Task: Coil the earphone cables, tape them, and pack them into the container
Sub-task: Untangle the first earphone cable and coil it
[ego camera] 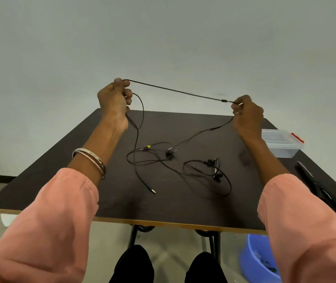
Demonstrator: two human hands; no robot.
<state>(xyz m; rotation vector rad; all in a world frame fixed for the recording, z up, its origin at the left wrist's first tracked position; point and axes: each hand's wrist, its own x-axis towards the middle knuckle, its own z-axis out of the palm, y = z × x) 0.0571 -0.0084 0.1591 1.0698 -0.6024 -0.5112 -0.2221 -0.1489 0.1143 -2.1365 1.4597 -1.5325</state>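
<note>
Head view: dark counter (81, 170) with pale front edge, plain grey-green wall behind. Left hand (115, 99) and right hand (246, 113) raised, each pinched shut on black earphone cable (175, 91), stretched taut between. Loose ends trailing down to tangled earphones (214, 168) mid-counter. Clear lidded container (281, 142) far right; scissors (322, 193) right edge; blue basin (255, 260) on floor.

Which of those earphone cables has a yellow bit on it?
The loose cable on the table's left-middle, with a yellow band; the coiled one to its right shows none.
</note>
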